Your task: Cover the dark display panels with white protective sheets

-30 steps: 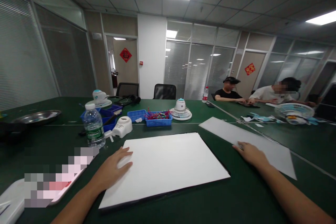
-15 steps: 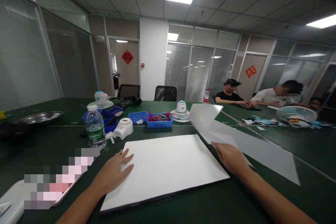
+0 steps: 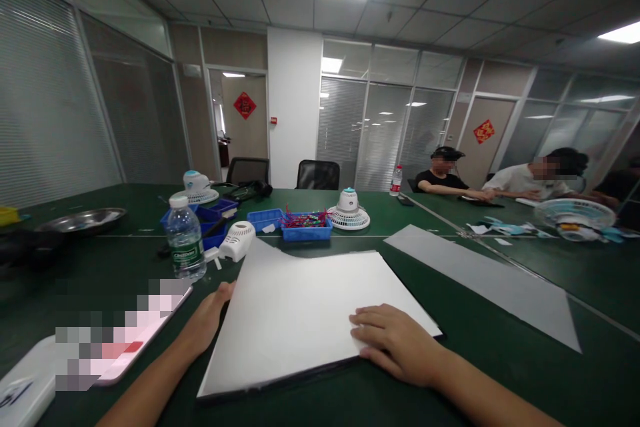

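A white stack of paper sheets (image 3: 300,307) with a dark lower edge lies on the table in front of me. The top sheet's far left corner curls up off the stack. At its left edge, my left hand (image 3: 207,317) pinches the lifted sheet, with fingertips partly hidden behind it. My right hand (image 3: 395,343) rests flat near the stack's front right side, fingers stretched out and slightly apart. Further right, a translucent sheet (image 3: 485,283) lies by itself on the green table.
Left of the stack are a water bottle (image 3: 185,240), a pink phone-like slab (image 3: 145,340) and a white case (image 3: 30,380). Behind stand a white plastic housing (image 3: 237,241), a blue tray of coloured wires (image 3: 307,230) and a white fan-like device (image 3: 349,210). Two people sit at far right.
My right hand has let go of a curled translucent sheet at the right and moved left onto the stack. My left hand has shifted from lying on top to holding the top sheet's raised edge.
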The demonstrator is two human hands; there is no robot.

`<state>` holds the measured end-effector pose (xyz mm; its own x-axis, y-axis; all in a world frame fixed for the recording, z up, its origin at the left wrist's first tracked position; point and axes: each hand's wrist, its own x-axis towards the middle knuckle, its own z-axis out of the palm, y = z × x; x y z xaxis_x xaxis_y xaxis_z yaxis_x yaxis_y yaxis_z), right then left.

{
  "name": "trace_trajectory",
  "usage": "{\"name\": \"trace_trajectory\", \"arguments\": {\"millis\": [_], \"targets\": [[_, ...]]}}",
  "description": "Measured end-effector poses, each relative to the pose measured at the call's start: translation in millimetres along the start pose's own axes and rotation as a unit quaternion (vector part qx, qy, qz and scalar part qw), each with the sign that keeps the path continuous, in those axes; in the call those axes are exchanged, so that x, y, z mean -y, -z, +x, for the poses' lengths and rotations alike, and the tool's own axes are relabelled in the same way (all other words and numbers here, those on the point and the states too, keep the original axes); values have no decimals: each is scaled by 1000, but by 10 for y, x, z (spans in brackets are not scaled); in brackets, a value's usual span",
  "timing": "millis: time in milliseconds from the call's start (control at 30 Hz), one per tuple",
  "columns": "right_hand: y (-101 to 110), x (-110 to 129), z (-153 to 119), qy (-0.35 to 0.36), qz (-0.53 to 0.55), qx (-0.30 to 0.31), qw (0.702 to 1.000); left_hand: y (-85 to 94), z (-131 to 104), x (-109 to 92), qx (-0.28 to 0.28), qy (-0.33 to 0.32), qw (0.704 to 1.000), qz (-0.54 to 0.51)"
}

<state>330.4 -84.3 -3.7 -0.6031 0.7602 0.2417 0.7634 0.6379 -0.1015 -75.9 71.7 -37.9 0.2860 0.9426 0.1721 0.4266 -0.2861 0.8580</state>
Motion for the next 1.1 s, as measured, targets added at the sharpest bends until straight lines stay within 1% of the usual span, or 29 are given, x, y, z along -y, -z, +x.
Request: {"name": "trace_trajectory", "arguments": {"millis": [67,133,167,233,267,300,333,367,400,433,467,500,567,600,667,767,867,933,967,1033,1100], "targets": [[15,-27,-14,-2,5,1,1000,-6,8,-58,4,1,1000,-9],[7,-93,-31,7,12,6,1000,-25,23,-86,-10,22,999,24],[-7,-160,-44,11,12,1,1000,-39,32,-86,-17,34,998,55],[-43,-391,-98,-7,-6,-37,999,-68,51,-60,-23,43,992,116],[-58,-553,-147,-40,-27,-64,997,-80,61,-39,-26,40,989,139],[-65,-738,-214,-98,-59,-89,990,-90,70,-14,-30,35,987,156],[-62,-934,-302,-171,-95,-104,975,-98,77,10,-36,28,985,168],[-45,-1129,-409,-255,-133,-102,952,-102,81,32,-43,21,983,177],[-17,-1311,-530,-340,-167,-91,921,-104,84,49,-47,16,981,186],[20,-1469,-658,-400,-183,-86,894,-103,83,59,-46,11,979,197],[63,-1599,-784,-448,-191,-79,870,-100,79,64,-43,8,977,209],[105,-1698,-900,-483,-191,-72,852,-97,73,62,-36,5,975,221],[169,-1814,-1066,-518,-179,-56,835,-89,57,48,-21,1,971,239],[184,-1838,-1108,-524,-173,-47,833,-86,50,40,-16,-2,970,244],[179,-1840,-1112,-517,-167,-33,839,-83,39,30,-10,-12,968,249],[137,-1770,-1000,-494,-177,-26,851,-85,36,41,2,-24,966,256],[140,-1639,-878,-488,-203,-38,848,-88,38,71,18,-33,964,263],[168,-1521,-807,-481,-223,-60,846,-86,35,79,21,-36,964,264],[179,-1452,-766,-469,-231,-72,849,-83,32,73,21,-36,964,263],[172,-1292,-662,-427,-239,-90,867,-78,22,38,15,-35,966,256],[120,-1094,-523,-351,-233,-97,902,-74,11,-20,4,-30,972,235]]}}
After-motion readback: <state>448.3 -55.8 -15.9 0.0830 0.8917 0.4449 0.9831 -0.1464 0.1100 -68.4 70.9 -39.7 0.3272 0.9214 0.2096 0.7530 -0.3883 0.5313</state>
